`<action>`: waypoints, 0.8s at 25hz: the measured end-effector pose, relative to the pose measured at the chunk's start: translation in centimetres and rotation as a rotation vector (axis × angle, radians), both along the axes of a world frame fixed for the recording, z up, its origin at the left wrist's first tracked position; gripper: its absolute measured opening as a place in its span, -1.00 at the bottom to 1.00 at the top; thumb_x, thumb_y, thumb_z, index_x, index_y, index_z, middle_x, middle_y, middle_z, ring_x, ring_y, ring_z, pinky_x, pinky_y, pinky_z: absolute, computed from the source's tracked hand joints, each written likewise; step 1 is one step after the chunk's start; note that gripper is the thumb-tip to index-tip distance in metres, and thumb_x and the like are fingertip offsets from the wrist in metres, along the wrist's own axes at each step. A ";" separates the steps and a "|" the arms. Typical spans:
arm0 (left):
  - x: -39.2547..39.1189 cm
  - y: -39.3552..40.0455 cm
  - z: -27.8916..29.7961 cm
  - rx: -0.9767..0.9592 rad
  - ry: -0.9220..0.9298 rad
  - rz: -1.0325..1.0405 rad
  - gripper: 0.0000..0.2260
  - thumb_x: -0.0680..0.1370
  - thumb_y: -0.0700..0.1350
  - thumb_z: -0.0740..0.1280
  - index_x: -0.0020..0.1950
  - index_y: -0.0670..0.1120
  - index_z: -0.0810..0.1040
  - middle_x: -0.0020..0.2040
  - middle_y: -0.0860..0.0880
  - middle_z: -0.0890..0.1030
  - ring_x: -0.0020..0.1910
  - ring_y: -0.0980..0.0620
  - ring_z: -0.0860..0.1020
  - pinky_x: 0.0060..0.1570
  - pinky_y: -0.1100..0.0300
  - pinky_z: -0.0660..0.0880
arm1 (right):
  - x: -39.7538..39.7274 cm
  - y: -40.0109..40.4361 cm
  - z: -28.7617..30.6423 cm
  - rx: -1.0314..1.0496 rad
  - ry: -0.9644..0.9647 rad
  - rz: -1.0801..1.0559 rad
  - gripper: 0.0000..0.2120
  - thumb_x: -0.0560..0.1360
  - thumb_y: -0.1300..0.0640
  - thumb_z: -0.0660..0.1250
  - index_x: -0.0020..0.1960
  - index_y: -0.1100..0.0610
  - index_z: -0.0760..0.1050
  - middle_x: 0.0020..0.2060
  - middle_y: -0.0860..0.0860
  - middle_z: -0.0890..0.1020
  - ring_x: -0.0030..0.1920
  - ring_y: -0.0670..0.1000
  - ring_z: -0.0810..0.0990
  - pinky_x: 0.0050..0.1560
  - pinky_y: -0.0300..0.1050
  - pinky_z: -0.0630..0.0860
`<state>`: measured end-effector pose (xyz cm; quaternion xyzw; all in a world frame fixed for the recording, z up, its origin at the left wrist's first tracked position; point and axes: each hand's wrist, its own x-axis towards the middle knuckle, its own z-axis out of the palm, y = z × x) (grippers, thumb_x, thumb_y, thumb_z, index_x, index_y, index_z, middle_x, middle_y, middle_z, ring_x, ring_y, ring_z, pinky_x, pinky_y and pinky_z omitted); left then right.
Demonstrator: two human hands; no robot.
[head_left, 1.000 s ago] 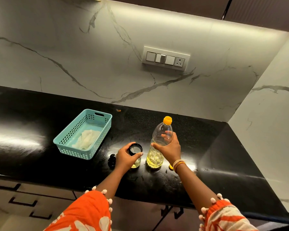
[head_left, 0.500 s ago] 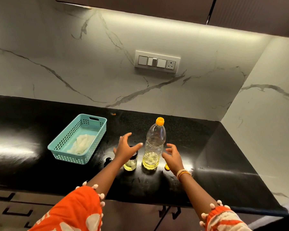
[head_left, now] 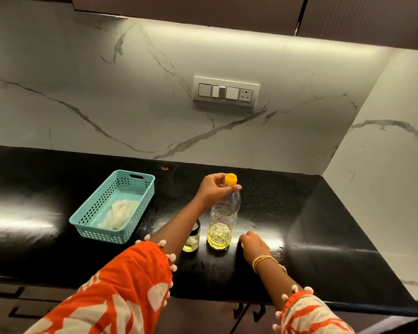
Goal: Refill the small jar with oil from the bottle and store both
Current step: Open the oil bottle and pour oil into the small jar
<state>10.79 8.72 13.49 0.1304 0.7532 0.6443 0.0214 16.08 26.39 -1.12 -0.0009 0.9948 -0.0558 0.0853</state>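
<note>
Left hand point(head_left: 212, 189) had moved up to grip the one bottle point(head_left: 223, 218) at its neck; right hand point(head_left: 252, 244) now curled on something yellow; one jar point(head_left: 193, 237), one basket point(head_left: 114, 206)

**No readable text**

You won't find any legible label, brand, number or sign here. The bottle point(head_left: 223, 213) is clear with no label, and the switch plate point(head_left: 226, 91) faces carry no markings you can read.
</note>
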 end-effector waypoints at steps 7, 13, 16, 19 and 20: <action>0.4 0.5 -1.2 0.141 -0.024 0.050 -0.79 0.42 -0.16 0.50 0.04 -0.08 0.65 -0.04 -0.06 0.69 0.01 0.02 0.65 0.09 0.04 0.59 | -1.2 -2.8 5.2 -0.834 0.476 -0.490 -0.87 0.39 0.24 0.29 -0.06 0.12 0.48 -0.09 0.15 0.60 -0.10 0.11 0.57 -0.16 -0.16 0.42; 0.7 0.7 -1.3 0.247 -0.007 0.020 -0.82 0.46 -0.23 0.45 0.05 -0.10 0.64 -0.07 -0.08 0.68 -0.04 -0.02 0.66 0.02 0.09 0.60 | -1.1 -4.9 15.5 -1.301 0.862 -0.266 -0.78 0.42 0.22 0.46 0.06 0.14 0.59 -0.04 0.04 0.65 -0.04 -0.09 0.64 0.01 -0.26 0.58; 0.9 0.6 -1.2 0.290 -0.001 -0.009 -0.80 0.51 -0.29 0.37 0.13 -0.21 0.60 -0.07 -0.10 0.67 -0.08 0.02 0.66 -0.01 0.14 0.61 | -0.9 -5.8 17.3 -1.175 0.872 -0.037 -0.81 0.38 0.19 0.50 -0.02 0.12 0.60 -0.11 -0.04 0.66 -0.04 -0.08 0.65 0.02 -0.26 0.58; 1.0 0.5 -1.3 0.286 0.017 -0.022 -0.81 0.53 -0.32 0.33 0.14 -0.26 0.58 -0.08 -0.10 0.66 -0.13 0.11 0.68 -0.07 0.20 0.61 | -0.9 -6.0 16.8 -0.999 0.902 0.015 -0.80 0.38 0.17 0.51 -0.03 0.16 0.62 -0.10 0.02 0.68 -0.07 -0.10 0.64 -0.01 -0.31 0.57; 0.9 0.4 -1.4 0.281 0.025 -0.021 -0.80 0.54 -0.31 0.33 0.15 -0.27 0.58 -0.08 -0.12 0.66 -0.13 0.11 0.68 -0.08 0.21 0.61 | -1.0 -5.9 16.6 -0.971 0.906 0.025 -0.81 0.38 0.17 0.51 -0.03 0.16 0.62 -0.10 0.03 0.68 -0.08 -0.12 0.63 -0.02 -0.33 0.57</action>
